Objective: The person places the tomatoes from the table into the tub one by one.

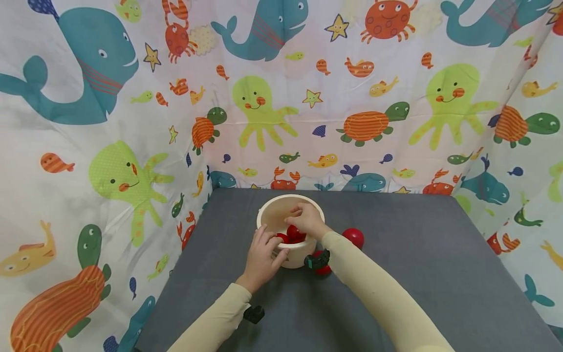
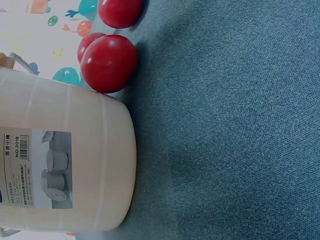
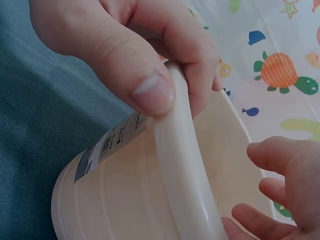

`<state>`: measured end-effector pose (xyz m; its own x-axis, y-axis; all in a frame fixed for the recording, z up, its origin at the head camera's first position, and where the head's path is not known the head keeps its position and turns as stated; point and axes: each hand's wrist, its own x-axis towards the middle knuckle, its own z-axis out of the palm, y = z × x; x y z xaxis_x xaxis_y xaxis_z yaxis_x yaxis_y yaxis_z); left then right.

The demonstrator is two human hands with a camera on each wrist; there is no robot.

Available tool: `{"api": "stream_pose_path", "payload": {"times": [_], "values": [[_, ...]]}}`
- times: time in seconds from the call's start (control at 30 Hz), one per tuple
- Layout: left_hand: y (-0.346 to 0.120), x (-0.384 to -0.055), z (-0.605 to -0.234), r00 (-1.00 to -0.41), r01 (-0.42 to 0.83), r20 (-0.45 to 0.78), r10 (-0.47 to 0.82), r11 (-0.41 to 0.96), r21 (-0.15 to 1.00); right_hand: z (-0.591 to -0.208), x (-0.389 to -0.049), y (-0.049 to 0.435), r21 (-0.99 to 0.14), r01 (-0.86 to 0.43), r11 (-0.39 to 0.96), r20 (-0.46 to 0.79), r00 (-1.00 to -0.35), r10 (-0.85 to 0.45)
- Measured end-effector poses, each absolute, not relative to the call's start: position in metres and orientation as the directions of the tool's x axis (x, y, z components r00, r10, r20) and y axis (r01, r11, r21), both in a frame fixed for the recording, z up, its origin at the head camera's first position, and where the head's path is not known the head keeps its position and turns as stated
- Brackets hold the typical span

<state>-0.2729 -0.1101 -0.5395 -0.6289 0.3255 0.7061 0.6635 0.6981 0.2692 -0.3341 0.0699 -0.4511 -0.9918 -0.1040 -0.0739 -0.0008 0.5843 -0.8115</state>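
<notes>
A cream plastic bucket (image 1: pixel 295 254) stands upright with several smooth red balls (image 1: pixel 295 232) inside; whether they are fruit I cannot tell. My left hand (image 1: pixel 260 256) grips its near-left rim. In the right wrist view the left thumb (image 3: pixel 152 95) lies outside that rim, with fingers over the inner side. My right hand (image 1: pixel 309 221) hovers over the bucket's mouth, fingers loosely bent; in the right wrist view, nothing shows in its fingers (image 3: pixel 272 155). Beside the bucket sit more red balls (image 2: pixel 109 64), one partly hidden behind the right wrist in the head view.
A dark grey cloth (image 1: pixel 418 264) covers the table. Sea-animal curtains (image 1: pixel 325 98) enclose the back and sides. The bucket carries a printed label (image 2: pixel 35 167), and a handle with a wooden grip (image 2: pixel 6 61) shows at its rim.
</notes>
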Motion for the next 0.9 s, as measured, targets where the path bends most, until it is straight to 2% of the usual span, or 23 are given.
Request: {"api": "stream_pose_path", "payload": {"times": [0.3,0.57,0.9], "values": [[-0.109,-0.273,-0.540,-0.624,0.667,0.712,0.321,0.694,0.272,-0.433,-0.334,0.097,-0.857,0.006,0.515,-0.056,-0.995,-0.080],[-0.109,-0.275,-0.540,-0.609,0.680,0.727,0.318,0.681,0.272,-0.407,-0.337,0.173,-0.847,0.042,0.530,-0.058,-0.998,-0.012],[-0.107,-0.277,-0.546,-0.590,0.680,0.749,0.303,0.686,0.258,-0.437,-0.309,0.265,-0.854,0.150,0.499,-0.136,-0.989,0.065]]}}
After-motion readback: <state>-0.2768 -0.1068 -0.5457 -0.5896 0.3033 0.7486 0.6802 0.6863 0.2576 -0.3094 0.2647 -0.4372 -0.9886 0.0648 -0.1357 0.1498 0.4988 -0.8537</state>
